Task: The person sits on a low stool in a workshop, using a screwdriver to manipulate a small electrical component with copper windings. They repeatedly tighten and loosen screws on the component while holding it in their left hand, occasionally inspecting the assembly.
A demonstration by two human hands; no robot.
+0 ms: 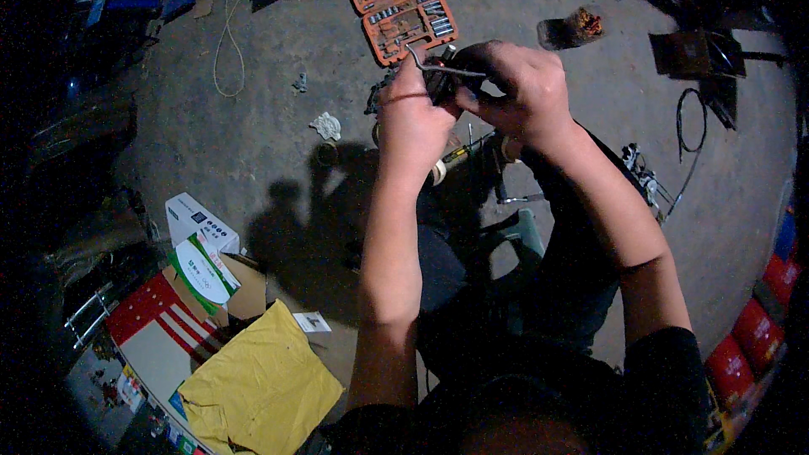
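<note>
Both arms reach out over the floor toward the upper middle of the head view. My left hand (pixel 410 122) is closed around a dark mechanical part (pixel 438 86), whose exact kind I cannot make out. A thin bent metal rod (pixel 455 72) runs across it toward my other hand. Beside it my right hand (pixel 527 93) has its fingers curled inward at the part's right side; what they grip is hidden in shadow. Just beyond the hands lies an open orange socket set case (pixel 368 3) with sockets in rows. A yellow-handled screwdriver (pixel 456 154) is below the hands.
At lower left are a yellow cloth (pixel 261 383), a white box (pixel 200 226) and an opened carton (pixel 244 291). A crumpled white rag (pixel 325 126) lies on the concrete floor. At right are a black cable loop (pixel 693 125), a metal assembly (pixel 645 175) and red containers (pixel 756 333).
</note>
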